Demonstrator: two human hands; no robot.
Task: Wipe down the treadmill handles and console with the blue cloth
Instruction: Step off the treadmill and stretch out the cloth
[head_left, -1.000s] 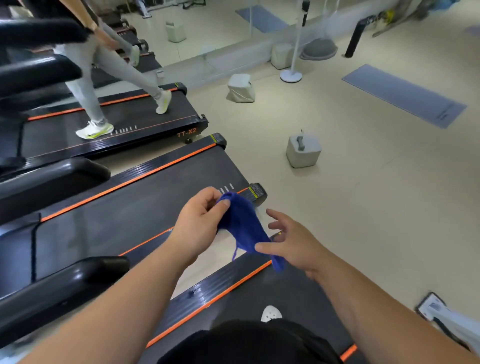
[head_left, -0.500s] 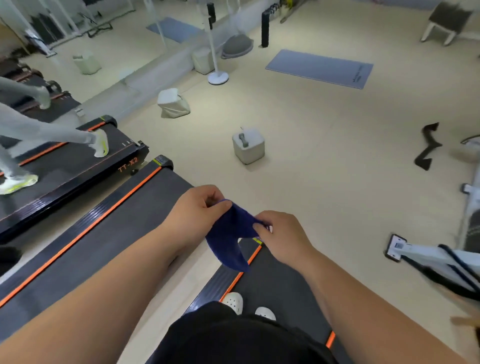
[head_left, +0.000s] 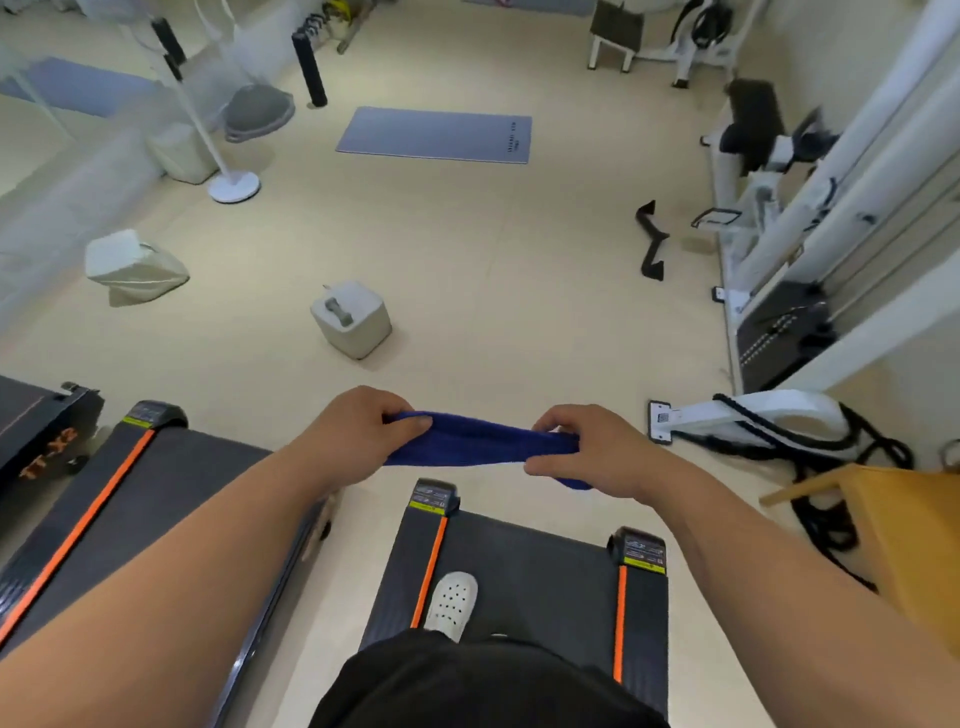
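Note:
The blue cloth (head_left: 480, 442) is stretched level between both hands, above the rear end of a treadmill belt (head_left: 524, 571). My left hand (head_left: 358, 431) pinches its left end and my right hand (head_left: 587, 449) grips its right end, with a corner hanging below that hand. I stand on the black belt with orange side stripes; one white shoe (head_left: 451, 605) shows on it. No treadmill handle or console is in view.
A second treadmill (head_left: 130, 509) lies to the left, a third (head_left: 36, 431) beyond it. On the floor are a white box with a dumbbell (head_left: 352, 318), a grey mat (head_left: 435, 135), a fan stand (head_left: 234, 186). White gym machines (head_left: 769, 249) and black ropes (head_left: 831, 467) crowd the right.
The view has swung right, away from the other treadmills and the person walking there. My hands have moved apart and pulled the bunched cloth out into a flat strip.

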